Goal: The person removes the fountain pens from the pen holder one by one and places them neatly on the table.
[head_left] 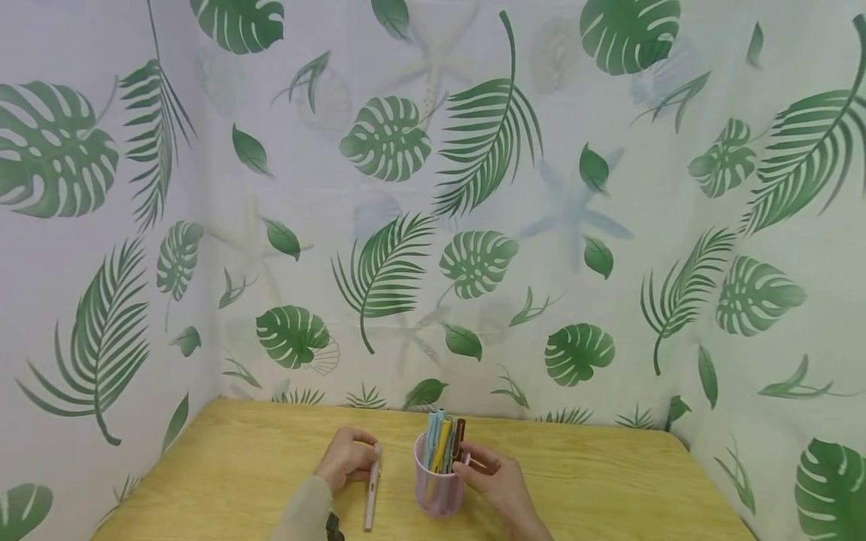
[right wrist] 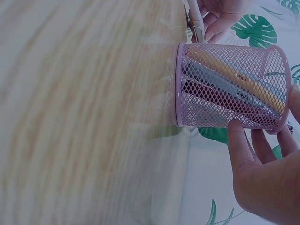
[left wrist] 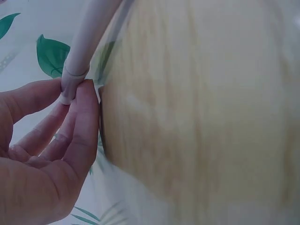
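My left hand (head_left: pixel 348 457) pinches a pale pink pen (head_left: pixel 371 500) near one end with thumb and fingertips. In the left wrist view, the pen (left wrist: pixel 91 37) runs upward from the fingertips. A pink mesh pen holder (head_left: pixel 438 492) stands upright on the table, right of that pen. It holds several pens, among them light blue ones, a yellow pen (head_left: pixel 442 445) and a dark brown pen (head_left: pixel 459 436). My right hand (head_left: pixel 499 485) grips the holder's right side near the rim. In the right wrist view, fingers (right wrist: pixel 239 143) lie against its mesh (right wrist: pixel 229 86).
The wooden table (head_left: pixel 595 481) has a light grain. Its far edge meets a white cloth backdrop (head_left: pixel 501 315) printed with green leaves, which also hangs on the left and right sides. A dark band (head_left: pixel 334 527) circles the left wrist below a pale sleeve (head_left: pixel 304 511).
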`<act>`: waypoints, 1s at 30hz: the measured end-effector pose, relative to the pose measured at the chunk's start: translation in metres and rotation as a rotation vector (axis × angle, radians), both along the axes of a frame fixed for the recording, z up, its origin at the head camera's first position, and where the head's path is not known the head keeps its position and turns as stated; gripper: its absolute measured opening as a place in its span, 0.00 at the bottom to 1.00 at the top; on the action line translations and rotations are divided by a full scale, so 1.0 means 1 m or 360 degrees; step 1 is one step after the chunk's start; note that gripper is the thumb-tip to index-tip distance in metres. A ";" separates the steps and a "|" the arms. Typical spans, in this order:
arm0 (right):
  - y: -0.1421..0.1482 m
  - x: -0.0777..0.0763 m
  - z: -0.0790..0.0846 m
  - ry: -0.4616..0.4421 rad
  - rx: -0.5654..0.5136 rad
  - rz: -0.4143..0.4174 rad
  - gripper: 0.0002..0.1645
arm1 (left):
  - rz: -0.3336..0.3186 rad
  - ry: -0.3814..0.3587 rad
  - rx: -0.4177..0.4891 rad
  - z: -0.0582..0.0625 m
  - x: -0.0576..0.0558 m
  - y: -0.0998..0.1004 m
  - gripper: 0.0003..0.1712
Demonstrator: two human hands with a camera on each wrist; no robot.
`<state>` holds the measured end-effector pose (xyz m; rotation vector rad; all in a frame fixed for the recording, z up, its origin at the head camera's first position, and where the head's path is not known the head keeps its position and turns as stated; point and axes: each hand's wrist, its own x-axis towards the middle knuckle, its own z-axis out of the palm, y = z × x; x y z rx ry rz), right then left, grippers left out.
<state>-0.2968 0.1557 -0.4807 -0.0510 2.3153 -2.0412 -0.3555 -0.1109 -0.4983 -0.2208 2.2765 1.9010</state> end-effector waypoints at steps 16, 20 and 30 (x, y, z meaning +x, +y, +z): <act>0.000 0.000 0.000 0.0019 -0.0014 0.0010 0.32 | 0.0028 0.0038 -0.0148 0.000 -0.004 0.001 0.16; 0.001 -0.001 -0.001 0.0014 -0.0020 0.0011 0.32 | 0.0009 0.0036 -0.0120 -0.001 -0.006 -0.002 0.15; 0.001 -0.002 -0.002 0.0009 -0.0024 0.0020 0.31 | 0.0028 0.0036 -0.0218 -0.001 -0.008 -0.001 0.11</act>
